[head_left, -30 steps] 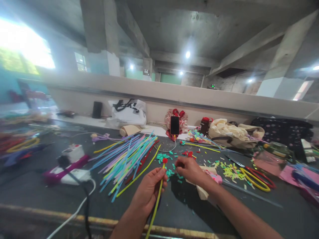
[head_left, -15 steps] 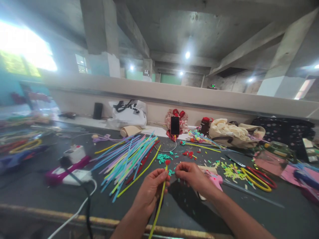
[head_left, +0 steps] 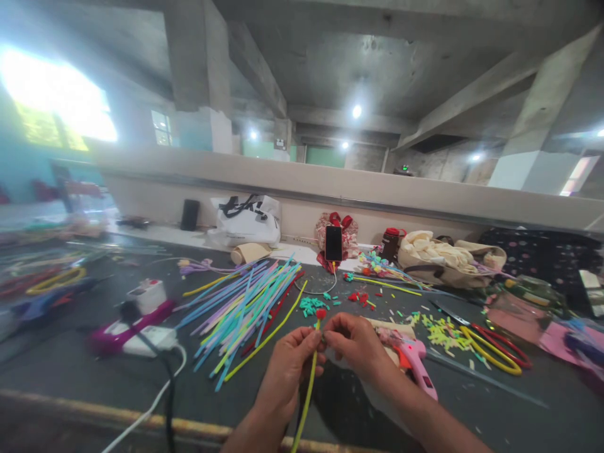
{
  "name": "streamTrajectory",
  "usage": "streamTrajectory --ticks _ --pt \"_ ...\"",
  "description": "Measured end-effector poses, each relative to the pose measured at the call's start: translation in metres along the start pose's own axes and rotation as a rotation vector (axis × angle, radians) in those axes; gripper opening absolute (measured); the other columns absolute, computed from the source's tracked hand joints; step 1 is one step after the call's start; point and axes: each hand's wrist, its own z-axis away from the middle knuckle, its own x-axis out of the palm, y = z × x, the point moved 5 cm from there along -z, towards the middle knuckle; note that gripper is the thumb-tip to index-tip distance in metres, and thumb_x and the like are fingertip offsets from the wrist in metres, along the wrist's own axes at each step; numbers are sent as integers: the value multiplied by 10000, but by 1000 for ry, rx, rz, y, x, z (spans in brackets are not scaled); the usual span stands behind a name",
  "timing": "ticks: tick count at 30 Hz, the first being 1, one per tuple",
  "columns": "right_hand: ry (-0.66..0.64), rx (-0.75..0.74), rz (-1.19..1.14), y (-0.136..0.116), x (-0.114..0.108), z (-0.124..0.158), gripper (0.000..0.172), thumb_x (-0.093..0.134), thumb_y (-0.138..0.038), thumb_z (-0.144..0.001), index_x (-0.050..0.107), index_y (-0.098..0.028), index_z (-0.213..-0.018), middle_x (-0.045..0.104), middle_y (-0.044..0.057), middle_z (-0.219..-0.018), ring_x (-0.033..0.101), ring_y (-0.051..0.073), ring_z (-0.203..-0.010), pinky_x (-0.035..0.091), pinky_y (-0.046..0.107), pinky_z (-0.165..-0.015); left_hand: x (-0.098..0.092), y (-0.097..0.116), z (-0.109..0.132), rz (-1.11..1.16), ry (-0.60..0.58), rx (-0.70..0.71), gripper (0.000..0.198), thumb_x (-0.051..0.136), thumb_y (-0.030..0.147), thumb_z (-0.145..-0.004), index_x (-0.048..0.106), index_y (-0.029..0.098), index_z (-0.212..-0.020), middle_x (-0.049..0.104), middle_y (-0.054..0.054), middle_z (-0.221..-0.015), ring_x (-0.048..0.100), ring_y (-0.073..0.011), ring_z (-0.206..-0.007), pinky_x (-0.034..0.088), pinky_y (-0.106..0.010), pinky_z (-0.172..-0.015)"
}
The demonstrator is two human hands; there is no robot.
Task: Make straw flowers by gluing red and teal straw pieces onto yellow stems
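Observation:
My left hand (head_left: 293,360) pinches a yellow-green pipe cleaner (head_left: 307,393) just below its red tip (head_left: 321,313). The stem's lower end runs down past the table's front edge. My right hand (head_left: 356,345) is beside it, thumb and fingers pinched together against the stem near the left fingertips; whatever is between them is too small to make out. Short teal pieces (head_left: 311,306) lie just beyond the hands, with red pieces (head_left: 362,298) farther right. Beside my right forearm rests a pink glue gun (head_left: 418,365).
Many coloured pipe cleaners (head_left: 250,314) lie to the left, near a purple and white power strip (head_left: 141,333) with cables. Cut yellow pieces (head_left: 441,333) and scissors (head_left: 500,353) are on the right. A phone (head_left: 333,244) stands at the back, near a jar (head_left: 523,302) and bags.
My right hand has moved left and now meets the stem at the left fingertips. More of the glue gun shows. The view has shifted slightly.

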Motion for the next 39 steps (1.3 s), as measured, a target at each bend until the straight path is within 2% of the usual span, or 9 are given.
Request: streamTrajectory --ticks 4,7,15,21,25,28,32,35,39 --pt "-8 50 -103 3 0 3 43 537 -174 -638 545 -148 -605 505 -54 -491 415 59 -410 279 174 -395 2 0 3 -23 1 19 216 691 316 -600 565 141 -592 542 45 -508 457 -42 -389 392 -151 -404" --pt "-88 105 -236 2 3 6 147 559 -258 -670 513 -148 -584 451 -68 -449 376 42 -372 236 168 -373 4 0 1 14 -48 12 210 691 311 -602 567 141 -593 533 45 -493 445 -43 -387 388 -150 -396" --pt "-290 208 -493 3 3 9 206 637 -311 -637 543 -128 -660 544 -22 -578 404 25 -397 248 152 -368 7 -3 2 56 -141 -60 181 680 283 -627 579 133 -622 523 40 -493 430 -35 -373 373 -144 -368" --pt "-323 238 -496 12 3 5 235 641 -334 -617 541 -128 -668 531 -26 -569 403 23 -381 253 147 -359 10 -4 2 28 -163 -74 183 668 292 -643 585 129 -630 505 47 -470 411 -26 -352 366 -138 -359" --pt "-270 210 -396 9 3 4 244 607 -361 -633 553 -123 -643 540 -16 -568 424 33 -378 278 158 -369 10 -3 1 16 -142 -79 216 701 303 -594 576 127 -608 516 45 -473 422 -28 -360 362 -132 -357" --pt "-128 158 -256 3 -20 9 285 531 -405 -689 593 -127 -693 592 19 -649 486 62 -421 273 167 -365 7 -3 2 24 -96 -103 237 713 299 -576 543 133 -567 514 57 -469 417 -19 -356 358 -122 -359" --pt "147 120 -14 6 -89 35 372 394 -467 -762 595 -171 -864 618 24 -747 495 86 -463 293 191 -392 4 -4 2 34 -58 -126 243 721 302 -567 536 147 -595 529 63 -488 454 -32 -378 379 -127 -366" --pt "289 146 247 21 -132 67 349 462 -462 -725 560 -169 -563 506 -16 -457 444 107 -431 282 219 -440 3 -5 4 13 -89 -139 233 708 306 -589 535 151 -613 538 60 -509 459 -36 -386 379 -129 -362" --pt "388 189 514 45 -143 95 303 533 -449 -676 562 -188 -523 562 16 -504 475 154 -497 245 248 -484 13 -4 5 -53 -114 -129 199 692 275 -614 552 147 -674 614 9 -621 519 -55 -456 392 -133 -382"
